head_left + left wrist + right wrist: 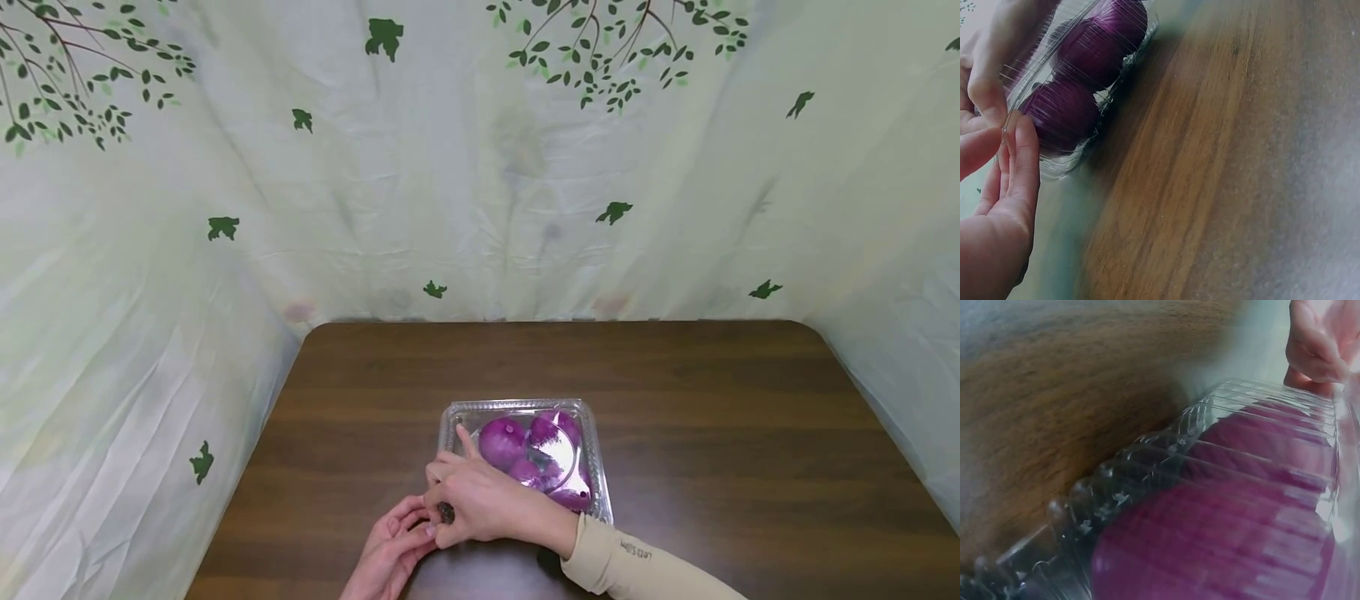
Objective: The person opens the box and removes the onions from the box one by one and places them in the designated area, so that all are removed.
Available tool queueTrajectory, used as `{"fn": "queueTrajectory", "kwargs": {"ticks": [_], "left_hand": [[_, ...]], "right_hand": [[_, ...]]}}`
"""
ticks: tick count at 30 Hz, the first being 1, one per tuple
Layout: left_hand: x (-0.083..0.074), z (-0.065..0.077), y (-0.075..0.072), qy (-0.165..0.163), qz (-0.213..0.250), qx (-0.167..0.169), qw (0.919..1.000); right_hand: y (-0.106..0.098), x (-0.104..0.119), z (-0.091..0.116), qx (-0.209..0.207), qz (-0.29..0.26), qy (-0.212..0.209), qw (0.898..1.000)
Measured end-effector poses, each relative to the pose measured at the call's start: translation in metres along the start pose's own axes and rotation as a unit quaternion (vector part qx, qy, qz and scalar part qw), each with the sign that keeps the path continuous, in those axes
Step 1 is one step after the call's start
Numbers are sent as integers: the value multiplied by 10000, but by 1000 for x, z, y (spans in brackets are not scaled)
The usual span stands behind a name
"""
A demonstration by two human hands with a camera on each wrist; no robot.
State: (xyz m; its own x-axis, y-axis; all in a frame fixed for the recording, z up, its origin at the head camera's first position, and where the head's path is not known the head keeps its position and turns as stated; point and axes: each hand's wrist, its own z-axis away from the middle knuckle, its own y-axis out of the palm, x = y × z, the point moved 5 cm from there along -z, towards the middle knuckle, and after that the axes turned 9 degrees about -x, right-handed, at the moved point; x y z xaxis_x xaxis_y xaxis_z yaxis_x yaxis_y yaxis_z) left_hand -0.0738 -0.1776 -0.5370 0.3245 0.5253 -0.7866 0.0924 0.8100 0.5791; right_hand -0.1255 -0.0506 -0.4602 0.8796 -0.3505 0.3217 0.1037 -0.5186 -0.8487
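A clear plastic clamshell container (517,406) stands on the table, its lid lying over several red onions (501,442). My left hand (392,546) is at its near left corner, with thumb and index finger pinching the thin plastic rim, as the left wrist view shows. From the right, my right hand (487,502) reaches across the lid to that same corner. Its index finger points out over the lid while the thumb and other fingers bend at the rim, close against the left fingertips. In the right wrist view, ribbed container walls (1210,425) surround the onions.
The brown wooden table (712,433) extends to both sides of the container and behind it. A pale curtain (480,167) printed with green leaves hangs along the back and sides. A beige sleeve (637,558) covers the right forearm.
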Motion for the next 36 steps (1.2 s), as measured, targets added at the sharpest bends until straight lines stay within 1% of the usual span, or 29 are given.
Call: {"fn": "queueTrajectory", "kwargs": {"ticks": [3, 6, 11, 14, 19, 21, 26, 29, 32, 36], "left_hand": [[0, -1, 1, 103, 18, 158, 9998], [0, -2, 3, 133, 27, 217, 9997], [-2, -1, 3, 130, -17, 177, 9998], [-2, 0, 3, 135, -6, 173, 9998], [-2, 1, 4, 217, -1, 189, 9996], [-3, 2, 4, 220, -23, 122, 9997], [-1, 1, 6, 181, -42, 49, 9998], [0, 0, 6, 170, -49, 44, 9998], [0, -1, 6, 190, -26, 49, 9998], [-1, -2, 8, 294, 88, 295, 9991]], "right_hand": [[-1, -1, 1, -43, -8, 11, 10000], [-2, -2, 1, -53, -45, 46, 10000], [-4, -1, -1, 46, -171, 132, 9998], [-7, -1, -2, 88, -348, 197, 9992], [-14, 0, -3, 25, -678, 230, 9974], [-17, 0, -4, -10, -773, 199, 9968], [-28, -2, -3, -44, -872, 175, 9960], [-33, -1, -3, -98, -735, 74, 9972], [-36, 4, -1, -262, -257, -256, 9990], [-36, 12, 7, -485, 414, -717, 9954]]}}
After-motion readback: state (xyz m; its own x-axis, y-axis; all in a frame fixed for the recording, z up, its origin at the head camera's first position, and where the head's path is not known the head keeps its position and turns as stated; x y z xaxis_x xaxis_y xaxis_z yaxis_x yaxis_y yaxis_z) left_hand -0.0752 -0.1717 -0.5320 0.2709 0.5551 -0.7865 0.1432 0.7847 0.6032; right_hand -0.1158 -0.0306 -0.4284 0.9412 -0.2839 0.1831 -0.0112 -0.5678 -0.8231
